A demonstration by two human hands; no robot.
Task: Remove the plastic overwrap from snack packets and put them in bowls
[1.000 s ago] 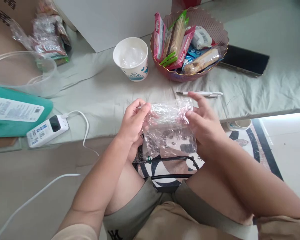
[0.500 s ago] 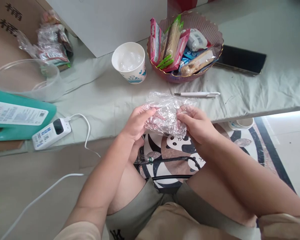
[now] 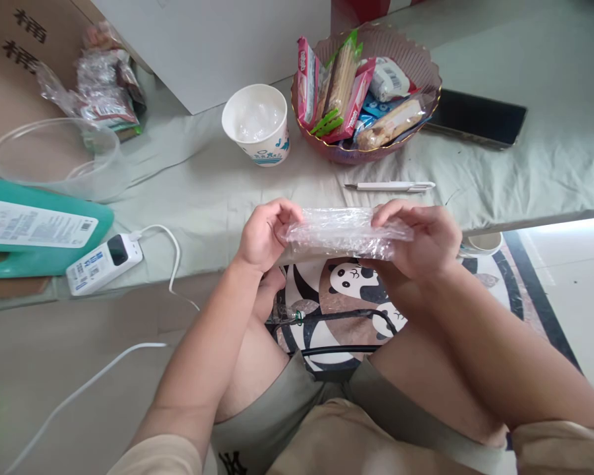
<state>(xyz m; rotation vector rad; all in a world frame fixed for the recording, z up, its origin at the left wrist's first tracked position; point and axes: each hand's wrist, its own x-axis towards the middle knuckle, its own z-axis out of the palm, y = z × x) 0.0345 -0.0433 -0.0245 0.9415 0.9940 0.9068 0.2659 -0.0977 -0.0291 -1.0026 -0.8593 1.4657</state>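
Note:
Between my two hands a crinkled clear plastic wrapper (image 3: 344, 232) is stretched sideways over the table's front edge. My left hand (image 3: 266, 234) is closed on its left end, thumb and fingers pinching. At the opposite end my right hand (image 3: 423, 237) is also closed, fingertips over the top of the plastic. Whether anything lies inside the wrapper I cannot tell. Just beyond it on the cloth is a white pen (image 3: 390, 187). Farther back stand a paper cup (image 3: 264, 148) with clear plastic in it and a pink scalloped bowl (image 3: 361, 156) of packaged snacks.
A dark phone (image 3: 480, 119) lies right of the bowl. To the left are a green jug (image 3: 74, 254), a white power strip (image 3: 103, 264) with its cable, a clear round tub (image 3: 54, 158) and crumpled packaging (image 3: 103, 86). A white box (image 3: 218, 46) stands behind. Below is a panda-patterned mat (image 3: 346, 284).
The wrapper has gone from a broader bunched sheet to a narrower strip pulled out sideways. My right hand has moved right and turned, and my left hand has shifted slightly left.

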